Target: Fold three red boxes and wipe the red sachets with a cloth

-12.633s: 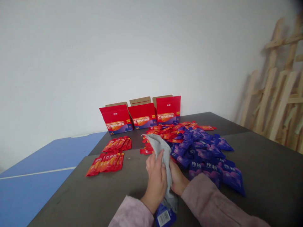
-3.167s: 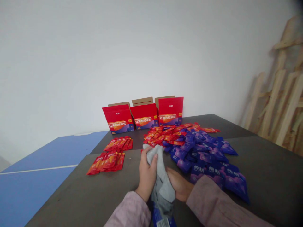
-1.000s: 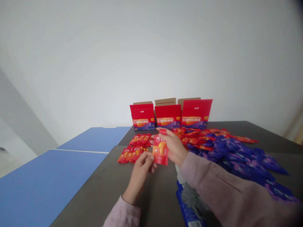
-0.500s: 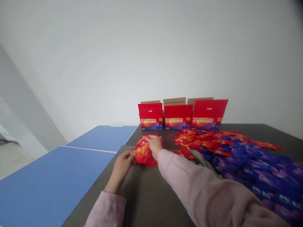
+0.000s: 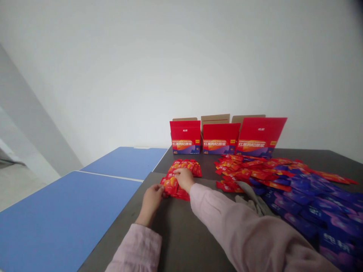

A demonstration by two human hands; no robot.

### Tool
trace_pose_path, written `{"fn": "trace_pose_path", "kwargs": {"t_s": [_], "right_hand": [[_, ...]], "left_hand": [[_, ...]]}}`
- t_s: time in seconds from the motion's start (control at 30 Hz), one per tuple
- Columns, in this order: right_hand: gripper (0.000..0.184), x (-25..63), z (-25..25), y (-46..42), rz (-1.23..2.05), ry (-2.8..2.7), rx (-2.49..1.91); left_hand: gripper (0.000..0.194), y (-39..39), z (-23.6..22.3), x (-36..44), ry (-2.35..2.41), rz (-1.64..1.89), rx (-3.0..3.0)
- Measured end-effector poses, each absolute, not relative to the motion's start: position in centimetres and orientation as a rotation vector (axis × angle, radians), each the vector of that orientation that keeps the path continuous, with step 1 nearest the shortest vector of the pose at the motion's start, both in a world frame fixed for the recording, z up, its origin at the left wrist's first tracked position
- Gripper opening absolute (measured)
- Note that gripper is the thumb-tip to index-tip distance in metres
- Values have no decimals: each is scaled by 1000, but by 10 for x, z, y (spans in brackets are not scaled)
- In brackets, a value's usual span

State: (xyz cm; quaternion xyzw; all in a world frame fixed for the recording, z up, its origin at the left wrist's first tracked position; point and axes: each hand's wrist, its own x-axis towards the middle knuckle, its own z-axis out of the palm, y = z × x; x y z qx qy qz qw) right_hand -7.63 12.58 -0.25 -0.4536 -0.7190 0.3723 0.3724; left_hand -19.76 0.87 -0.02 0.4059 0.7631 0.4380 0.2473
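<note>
A pile of red sachets (image 5: 181, 193) with orange fruit prints lies on the dark table in front of me. My left hand (image 5: 153, 197) pinches the near left edge of a sachet (image 5: 169, 186) between thumb and fingers. Over the middle of the pile, my right hand (image 5: 185, 179) grips the upper part of a red sachet with its fingertips. Its thumb is mostly out of sight. More red sachets (image 5: 193, 166) spread out just beyond that hand.
Three red cartons (image 5: 185, 138) with raised flaps stand along the wall. At the right lies a heap of loose red sachets (image 5: 252, 170) beside many purple sachets (image 5: 309, 200). A grey cloth item (image 5: 252, 198) sits partly behind my right sleeve. A blue tabletop (image 5: 70, 211) adjoins on the left.
My right hand has drawn slightly nearer along the pile, showing more red sachets behind it. My left hand stays at the sachet's edge. The view has shifted a little to the left.
</note>
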Motion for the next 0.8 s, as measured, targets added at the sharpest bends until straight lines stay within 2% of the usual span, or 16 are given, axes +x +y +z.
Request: {"fn": "trace_pose_path", "kwargs": {"t_s": [0.07,0.37,0.8], "right_hand": [[26,-74,-1,122,876,-1947,-1170],[25,-68,4,108,633,-2207,-1221],[26,-57,13,103,595,-2262,-1253]], "left_hand": [[12,11,-1,-197,2095,1188,1073],[7,10,-4,-198,2132,1118,1056],[23,7,5,-199,2386,991,1181]]}}
